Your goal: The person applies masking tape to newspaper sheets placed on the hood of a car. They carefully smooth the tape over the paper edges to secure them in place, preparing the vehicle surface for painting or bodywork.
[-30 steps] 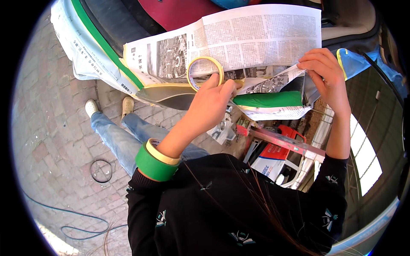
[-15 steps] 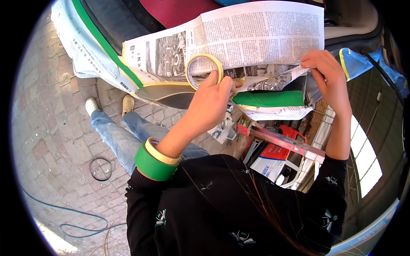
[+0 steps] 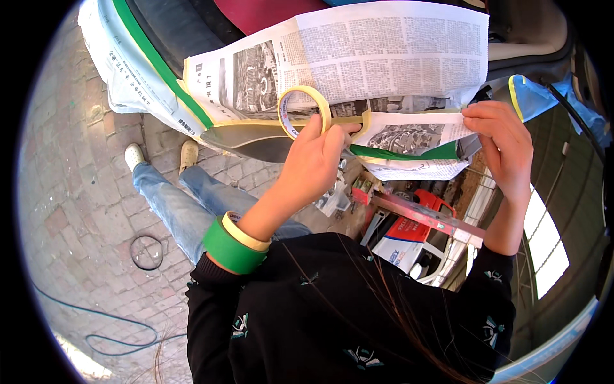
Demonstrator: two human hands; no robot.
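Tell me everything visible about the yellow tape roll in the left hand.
The yellow tape roll is an open ring: pale yellow tape, apparently paper, around a whitish core with dark print. It is held on edge, slightly tilted, in the left hand, whose fingers cover its lower part. Newspaper shows behind it and through its opening; whether they touch is unclear.
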